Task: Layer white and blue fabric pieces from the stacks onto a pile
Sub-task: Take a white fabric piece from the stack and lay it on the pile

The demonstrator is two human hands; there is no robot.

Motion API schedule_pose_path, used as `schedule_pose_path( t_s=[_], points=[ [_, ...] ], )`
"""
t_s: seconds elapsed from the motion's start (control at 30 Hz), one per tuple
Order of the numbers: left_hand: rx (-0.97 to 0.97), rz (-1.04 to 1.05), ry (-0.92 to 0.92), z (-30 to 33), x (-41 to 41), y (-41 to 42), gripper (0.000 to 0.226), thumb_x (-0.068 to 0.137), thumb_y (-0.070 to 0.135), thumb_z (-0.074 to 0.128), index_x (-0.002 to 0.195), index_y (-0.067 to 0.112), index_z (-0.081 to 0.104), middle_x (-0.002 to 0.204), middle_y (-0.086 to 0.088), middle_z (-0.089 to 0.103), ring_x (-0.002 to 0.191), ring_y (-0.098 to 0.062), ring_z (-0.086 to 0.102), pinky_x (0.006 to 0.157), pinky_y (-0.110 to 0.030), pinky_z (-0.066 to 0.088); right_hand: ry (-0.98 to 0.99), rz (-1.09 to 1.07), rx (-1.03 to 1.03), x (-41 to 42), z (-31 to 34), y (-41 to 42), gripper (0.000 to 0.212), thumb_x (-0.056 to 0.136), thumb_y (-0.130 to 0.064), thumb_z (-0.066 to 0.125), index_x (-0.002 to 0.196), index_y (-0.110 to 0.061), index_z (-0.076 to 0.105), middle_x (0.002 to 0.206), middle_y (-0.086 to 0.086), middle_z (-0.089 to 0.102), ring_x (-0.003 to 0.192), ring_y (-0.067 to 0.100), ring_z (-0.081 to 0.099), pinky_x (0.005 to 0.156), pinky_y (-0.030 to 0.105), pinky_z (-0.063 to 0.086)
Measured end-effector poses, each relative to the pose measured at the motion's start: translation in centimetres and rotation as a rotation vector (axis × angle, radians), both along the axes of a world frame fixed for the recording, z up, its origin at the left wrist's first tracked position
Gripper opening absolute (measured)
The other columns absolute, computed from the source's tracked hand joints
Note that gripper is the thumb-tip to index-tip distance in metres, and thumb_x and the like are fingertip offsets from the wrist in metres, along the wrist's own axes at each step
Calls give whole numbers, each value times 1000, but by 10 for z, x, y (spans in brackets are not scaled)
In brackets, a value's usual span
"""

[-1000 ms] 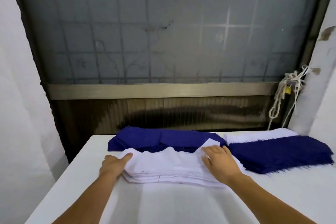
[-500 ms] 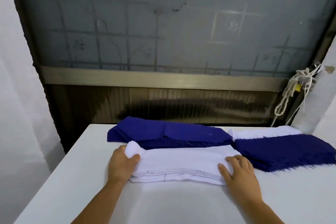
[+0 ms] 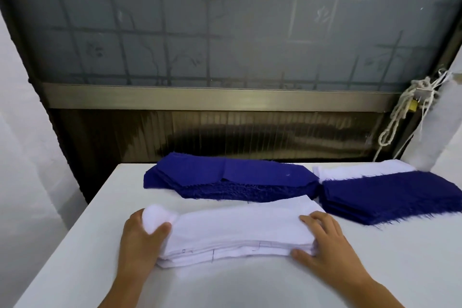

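Left hand (image 3: 140,237) has bunched the white stack's (image 3: 240,227) end; right hand (image 3: 322,240) clasps the other.

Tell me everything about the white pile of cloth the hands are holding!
The white fabric pile is a flat stack of thin cloth sheets lying on the white table, nearest the person. Small pen marks show along its front edge. Its left end is bunched up where the left hand grips it. The right hand holds the right end. A blue fabric stack lies just behind it.
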State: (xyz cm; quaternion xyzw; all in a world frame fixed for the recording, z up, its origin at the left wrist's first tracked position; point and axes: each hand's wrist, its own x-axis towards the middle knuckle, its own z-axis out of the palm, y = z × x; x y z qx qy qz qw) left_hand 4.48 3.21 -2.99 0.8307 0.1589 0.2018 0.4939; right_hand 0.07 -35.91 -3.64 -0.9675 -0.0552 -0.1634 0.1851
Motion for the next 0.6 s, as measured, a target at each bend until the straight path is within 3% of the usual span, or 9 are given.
schedule_pose_path(
  t_s=[0.07,0.13,0.23,0.3,0.37,0.43,0.5,0.6],
  points=[
    [-32,-16,34,2,-1,-5,72,76,11,79,138,6,43,132,-15,49,118,-30,48,99,-38,39,7,17,-16,0,2,-3,81,70,-72,62,137,-30,47,130,-18,30,124,-1,27,98,19,34],
    [-6,4,26,10,-5,-12,90,74,14,82,147,7,30,144,-18,36,131,-33,38,108,-41,31,11,0,-35,1,2,-4,81,72,-73,60,139,-31,44,135,-15,30,127,2,28,100,19,32],
    [543,75,-189,18,-11,-15,82,78,40,76,143,6,38,146,-19,38,134,-38,35,113,-46,20,14,-10,-65,3,1,-2,82,73,-76,57,140,-32,42,138,-11,31,131,6,29,103,21,32],
    [799,-160,-262,11,-19,-22,74,82,61,54,140,16,45,148,-4,42,138,-24,32,117,-34,9,-1,-13,-61,5,2,-2,81,72,-74,60,139,-30,45,137,-8,35,131,9,32,102,25,35],
    [924,-419,-166,-1,-25,-31,75,77,73,49,136,26,52,146,5,44,137,-13,34,116,-26,8,-11,-20,-55,8,5,-5,81,72,-73,61,138,-29,47,137,-7,37,132,11,34,102,28,38],
    [991,-498,-95,-7,-27,-35,64,77,70,49,126,30,61,138,6,54,128,-13,49,113,-22,9,6,-17,-106,9,7,-3,81,74,-79,50,141,-34,40,139,-10,32,134,9,30,103,26,36],
    [950,-503,-67,-3,-23,-46,56,83,64,45,125,31,61,136,8,55,125,-12,52,112,-20,9,17,-28,-139,9,8,-8,80,75,-81,45,141,-36,38,140,-10,32,135,9,29,103,27,36],
    [887,-514,-9,-2,-12,-45,65,85,69,30,138,36,47,149,18,33,139,-3,26,114,-19,2,0,-79,-143,9,11,-3,72,71,-71,63,124,-22,63,124,3,55,119,24,54,90,41,49]
  ],
)
